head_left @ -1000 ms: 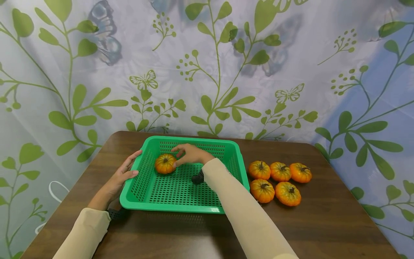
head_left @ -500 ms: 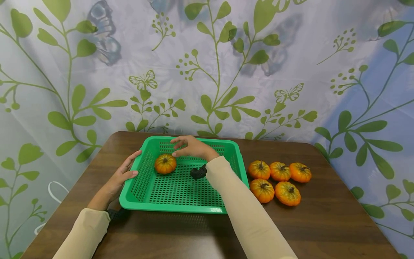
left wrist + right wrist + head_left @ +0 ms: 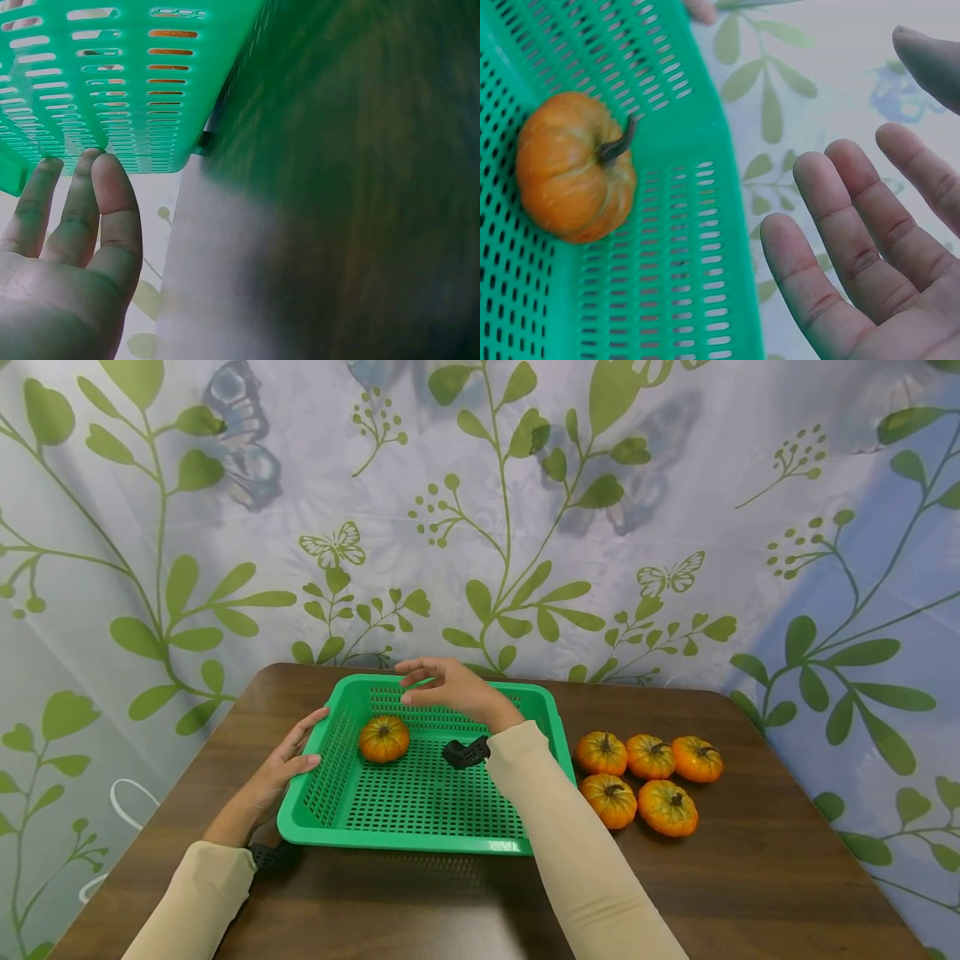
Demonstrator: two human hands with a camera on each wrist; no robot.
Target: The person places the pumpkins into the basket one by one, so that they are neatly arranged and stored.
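Note:
A green plastic basket (image 3: 435, 842) with slotted walls stands on the table. One small orange pumpkin (image 3: 383, 739) sits inside it, near the back left corner; the right wrist view shows this pumpkin (image 3: 577, 169) with its dark stem. My left hand (image 3: 281, 768) rests against the basket's left side, fingers extended; in the left wrist view its fingertips (image 3: 112, 176) are at the slotted wall. My right hand (image 3: 457, 689) hovers over the back part of the basket, holding nothing, its fingers relaxed and spread apart in the right wrist view.
Several more small pumpkins (image 3: 651, 757) lie in two rows on the wooden table (image 3: 765, 860), to the right of the basket. A patterned curtain (image 3: 480, 527) hangs behind the table. A white cable (image 3: 131, 802) shows by the left edge.
My right hand has risen from beside the pumpkin in the basket and moved back and slightly right, leaving the pumpkin in place. My left hand has stayed at the basket's side.

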